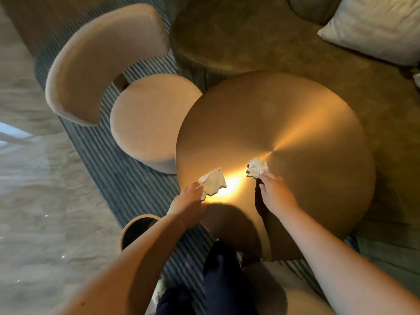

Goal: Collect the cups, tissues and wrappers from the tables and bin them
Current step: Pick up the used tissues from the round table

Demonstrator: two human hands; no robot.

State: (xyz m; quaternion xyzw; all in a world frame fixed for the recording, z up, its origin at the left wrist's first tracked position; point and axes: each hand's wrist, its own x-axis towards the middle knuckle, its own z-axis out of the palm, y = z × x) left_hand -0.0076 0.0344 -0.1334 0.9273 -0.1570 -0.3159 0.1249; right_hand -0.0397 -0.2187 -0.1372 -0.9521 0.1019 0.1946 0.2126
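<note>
Bin (142,216) close beside left hand (189,201), farther from right hand (276,192); left pinching nearer tissue (212,181), right seemingly pinching farther tissue (258,167), both on tabletop (295,121).

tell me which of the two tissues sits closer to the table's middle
The right tissue, at the right hand: it lies beside the table's centre. The left tissue, at the left hand, lies near the rim.
</note>
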